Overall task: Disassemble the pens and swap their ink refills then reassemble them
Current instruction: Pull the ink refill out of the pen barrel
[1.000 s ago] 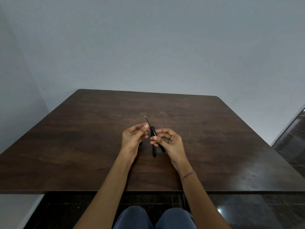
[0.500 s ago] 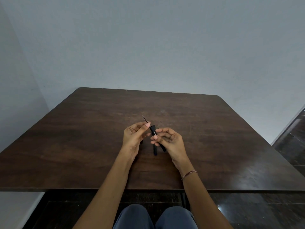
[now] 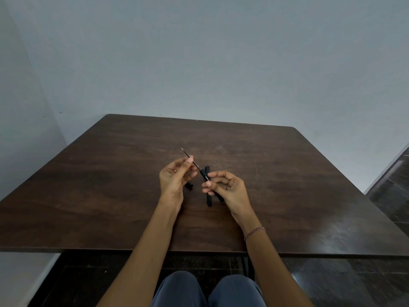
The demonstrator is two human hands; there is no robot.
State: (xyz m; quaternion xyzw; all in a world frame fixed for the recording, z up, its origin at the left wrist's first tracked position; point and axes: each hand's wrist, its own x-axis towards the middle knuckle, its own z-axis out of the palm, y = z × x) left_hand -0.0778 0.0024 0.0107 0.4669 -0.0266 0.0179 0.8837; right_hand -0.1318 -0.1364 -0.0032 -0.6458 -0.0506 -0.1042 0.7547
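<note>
Your left hand (image 3: 174, 180) pinches ink refill (image 3: 185, 153); right hand (image 3: 230, 189) grips pen barrel (image 3: 204, 175) just beside it, so both align for sliding.

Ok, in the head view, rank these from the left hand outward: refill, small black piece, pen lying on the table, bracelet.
1. Refill: pinched in the left hand.
2. Small black piece: on the table, by that hand's right edge.
3. Lying pen: further right.
4. Bracelet: on the right wrist.

plain room, wooden table (image 3: 287, 173), bare wall (image 3: 199, 52)
</note>
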